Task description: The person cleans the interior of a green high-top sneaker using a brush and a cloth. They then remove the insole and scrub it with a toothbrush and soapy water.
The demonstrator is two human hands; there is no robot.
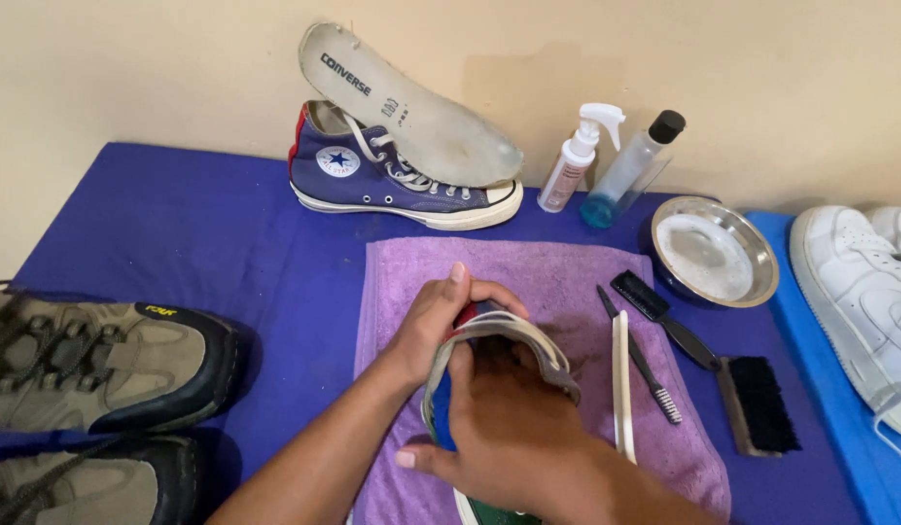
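Blue-covered table (197,233) with purple towel (567,277): a sneaker (499,331) is gripped at the heel by the left hand (436,321) and clasped by the right hand (509,428).

Two hands: left (431,326), right (513,428), both on one sneaker (499,335) at centre. Second blue sneaker (392,175) at 12 o'clock, one insole (411,102) atop. Two hiking shoes (100,365) at 9. Two white sneakers (859,282) at 3. Two bottles (606,160) at 1. One bowl (713,253). Three brushes (664,360). One towel (528,267).
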